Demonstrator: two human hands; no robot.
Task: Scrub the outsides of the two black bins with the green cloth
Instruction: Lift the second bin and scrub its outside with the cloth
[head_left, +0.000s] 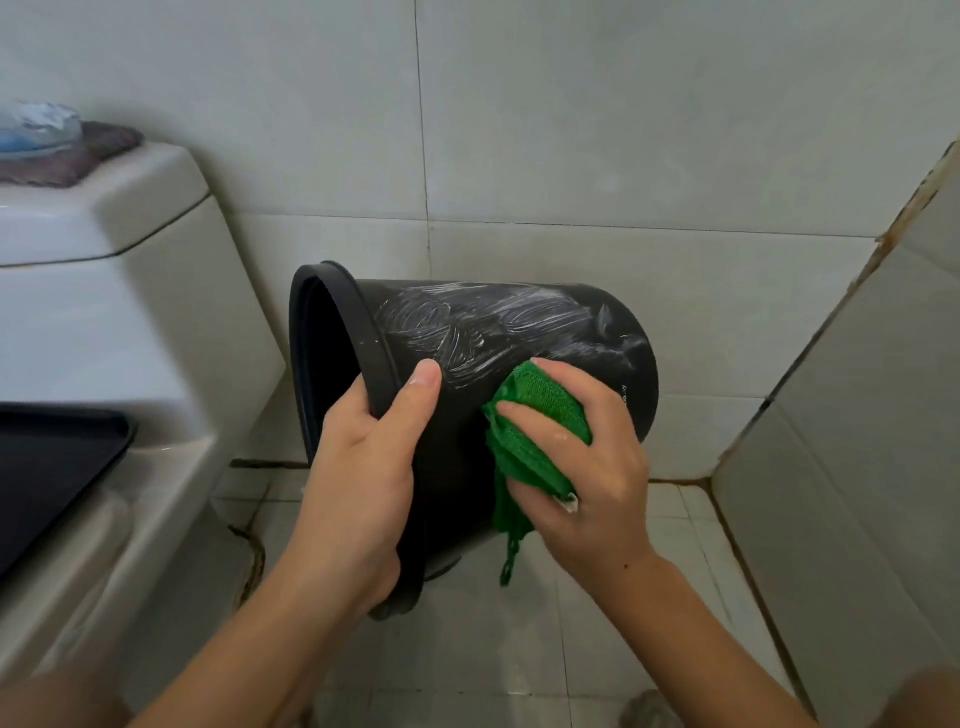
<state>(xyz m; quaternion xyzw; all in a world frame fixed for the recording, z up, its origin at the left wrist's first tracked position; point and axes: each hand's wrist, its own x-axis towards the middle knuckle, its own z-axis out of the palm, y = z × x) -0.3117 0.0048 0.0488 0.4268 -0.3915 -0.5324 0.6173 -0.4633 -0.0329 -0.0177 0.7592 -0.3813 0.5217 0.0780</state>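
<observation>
Mid-scrub on one black bin (519, 322): it's tipped on its side, held in the air above the tiled floor (597, 623), mouth facing left toward the toilet (130, 322). Left hand (363, 467) is clamped on the rim, thumb over the outside wall. Right hand (587, 457) holds the bunched green cloth (535, 415) pressed against the bin's side. White soapy streaks cover the upper wall; the lower part near the cloth looks unlathered. Second bin isn't in view. Next move, my read: rotate the bin with the left hand to bring unscrubbed wall under the cloth, and keep a firm grip, since the rim is likely slippery.
</observation>
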